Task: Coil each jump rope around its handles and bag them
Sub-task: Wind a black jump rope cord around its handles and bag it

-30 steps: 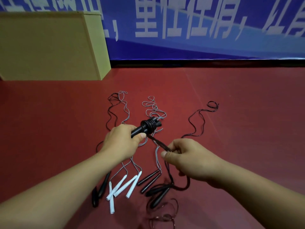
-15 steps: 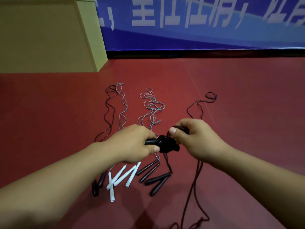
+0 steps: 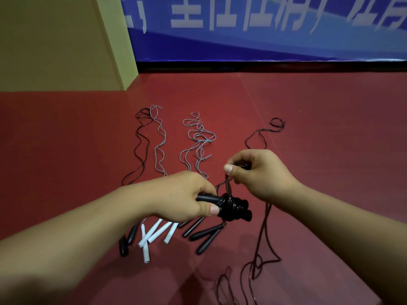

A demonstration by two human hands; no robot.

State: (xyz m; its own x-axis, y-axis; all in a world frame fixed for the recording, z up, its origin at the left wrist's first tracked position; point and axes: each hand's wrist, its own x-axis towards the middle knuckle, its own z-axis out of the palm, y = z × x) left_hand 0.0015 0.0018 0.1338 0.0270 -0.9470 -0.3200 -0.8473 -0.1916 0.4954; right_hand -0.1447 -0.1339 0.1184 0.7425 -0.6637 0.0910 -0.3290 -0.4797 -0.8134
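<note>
— Since a moment ago, what has shifted in the head view?
— Rising off the coil, the right hand (image 3: pixel 262 172) now pinches the dark cord (image 3: pixel 263 236) above the handles (image 3: pixel 222 205), which the left hand (image 3: pixel 182 197) clenches low over the floor (image 3: pixel 66 150).
— Which step?
— Winding, likely midway; the slack trailing on the floor needs another turn laid round the bundle.
— And the room?
— Red flooring, other ropes (image 3: pixel 198 142) unwound, a tan box (image 3: pixel 61 42), a blue banner (image 3: pixel 264 29). No bag visible.

Red floor (image 3: pixel 66 139), loose jump ropes (image 3: pixel 198 139)
</note>
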